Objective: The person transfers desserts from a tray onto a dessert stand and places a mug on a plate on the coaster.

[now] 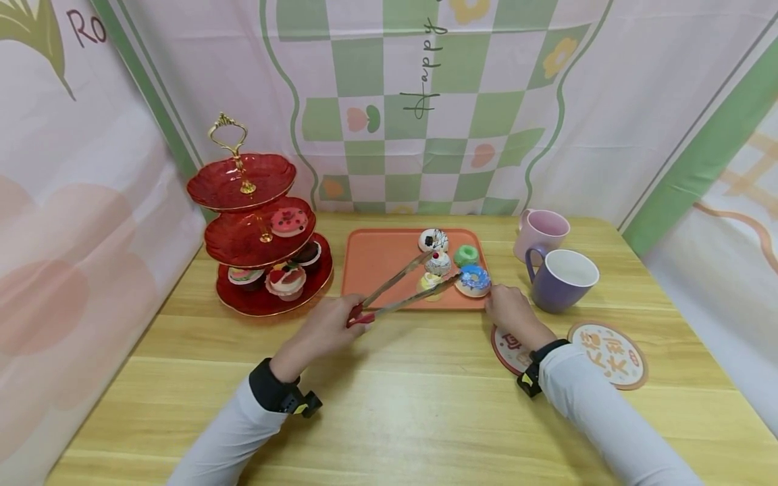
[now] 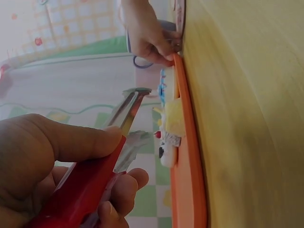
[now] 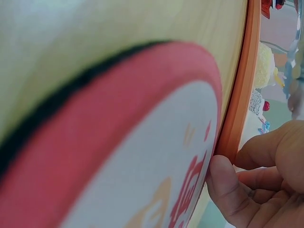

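My left hand [image 1: 325,327] grips metal tongs with red handles [image 2: 88,185]. The parted tong tips hang over the pastries on an orange tray [image 1: 379,260]. My right hand [image 1: 510,312] pinches the tray's near right corner between thumb and index finger [image 3: 259,152]. Crowded at the tray's right end are a blue-iced donut [image 1: 475,281], a green donut [image 1: 467,254], a white donut with dark drizzle [image 1: 442,239], a small cake topped with a cherry [image 1: 437,265] and a yellow pastry [image 1: 429,284], partly hidden by the tongs.
A three-tier red stand [image 1: 240,251] with a gold handle stands left, holding a pink donut [image 1: 288,221] and several cupcakes [image 1: 286,283]. On the right are a pink mug [image 1: 539,236] and a purple mug [image 1: 562,280]. Two round coasters [image 1: 610,354] lie near my right forearm.
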`<state>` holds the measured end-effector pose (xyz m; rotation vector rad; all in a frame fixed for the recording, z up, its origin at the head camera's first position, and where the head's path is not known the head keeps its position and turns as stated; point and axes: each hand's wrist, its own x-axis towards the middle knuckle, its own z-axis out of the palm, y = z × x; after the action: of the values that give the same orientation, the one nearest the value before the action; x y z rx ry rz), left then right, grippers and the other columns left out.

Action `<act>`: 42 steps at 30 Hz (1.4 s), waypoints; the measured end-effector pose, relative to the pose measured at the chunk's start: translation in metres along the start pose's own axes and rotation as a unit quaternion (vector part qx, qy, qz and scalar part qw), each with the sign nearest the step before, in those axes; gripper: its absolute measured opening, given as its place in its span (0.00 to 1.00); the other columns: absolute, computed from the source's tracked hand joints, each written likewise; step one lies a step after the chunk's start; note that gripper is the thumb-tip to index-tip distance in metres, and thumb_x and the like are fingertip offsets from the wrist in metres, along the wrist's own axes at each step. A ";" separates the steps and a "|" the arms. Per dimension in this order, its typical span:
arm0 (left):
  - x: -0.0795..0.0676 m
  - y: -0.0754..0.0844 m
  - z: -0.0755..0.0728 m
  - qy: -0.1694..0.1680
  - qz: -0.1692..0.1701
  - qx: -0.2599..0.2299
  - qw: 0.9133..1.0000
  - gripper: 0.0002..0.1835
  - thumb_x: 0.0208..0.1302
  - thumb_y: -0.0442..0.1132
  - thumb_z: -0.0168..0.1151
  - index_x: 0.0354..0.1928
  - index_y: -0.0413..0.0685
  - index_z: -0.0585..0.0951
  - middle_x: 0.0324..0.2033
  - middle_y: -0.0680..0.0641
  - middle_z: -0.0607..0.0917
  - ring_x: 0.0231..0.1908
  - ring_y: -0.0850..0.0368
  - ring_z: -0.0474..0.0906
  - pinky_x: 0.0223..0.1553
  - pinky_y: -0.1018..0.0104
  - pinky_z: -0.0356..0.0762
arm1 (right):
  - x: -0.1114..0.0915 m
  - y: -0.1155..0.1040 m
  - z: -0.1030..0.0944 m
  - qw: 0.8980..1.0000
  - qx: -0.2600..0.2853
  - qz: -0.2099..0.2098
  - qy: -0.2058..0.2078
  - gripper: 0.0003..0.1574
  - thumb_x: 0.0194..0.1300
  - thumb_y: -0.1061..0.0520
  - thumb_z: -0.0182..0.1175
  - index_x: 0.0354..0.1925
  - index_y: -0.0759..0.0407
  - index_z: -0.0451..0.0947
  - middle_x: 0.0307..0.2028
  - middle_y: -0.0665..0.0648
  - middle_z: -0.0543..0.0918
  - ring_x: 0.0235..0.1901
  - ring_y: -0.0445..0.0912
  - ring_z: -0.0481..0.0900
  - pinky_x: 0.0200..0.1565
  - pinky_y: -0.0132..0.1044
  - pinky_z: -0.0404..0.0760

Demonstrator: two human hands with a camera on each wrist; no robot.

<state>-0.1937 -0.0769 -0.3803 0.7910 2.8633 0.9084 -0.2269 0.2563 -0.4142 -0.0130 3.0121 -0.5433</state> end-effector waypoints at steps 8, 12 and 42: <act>0.009 0.003 0.011 -0.015 0.021 -0.014 1.000 0.12 0.57 0.36 0.67 0.42 0.42 0.78 0.21 0.52 0.71 0.23 0.56 0.66 0.24 0.64 0.62 | 0.001 0.002 0.000 1.000 -0.001 -0.005 -0.008 0.11 0.63 0.65 0.51 0.35 0.75 0.75 0.17 0.57 0.69 0.17 0.48 0.71 0.19 0.35 0.66; 0.015 0.004 0.016 -0.022 0.028 -0.009 0.999 0.13 0.57 0.37 0.66 0.42 0.41 0.78 0.23 0.52 0.73 0.24 0.56 0.67 0.25 0.64 0.64 | 0.001 0.002 0.000 1.000 -0.005 -0.014 -0.003 0.11 0.62 0.65 0.51 0.33 0.74 0.76 0.17 0.57 0.69 0.18 0.49 0.71 0.19 0.35 0.66; 0.043 0.022 0.037 -0.052 0.016 -0.032 0.998 0.09 0.58 0.37 0.66 0.39 0.43 0.78 0.25 0.54 0.78 0.26 0.57 0.71 0.28 0.65 0.68 | 0.002 0.009 0.000 0.999 0.052 0.006 0.005 0.11 0.63 0.64 0.52 0.37 0.74 0.71 0.22 0.60 0.70 0.22 0.51 0.71 0.22 0.38 0.67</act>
<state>-0.2142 -0.0213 -0.3936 0.8526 2.7261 0.9271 -0.2287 0.2642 -0.4178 0.0138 2.9877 -0.6996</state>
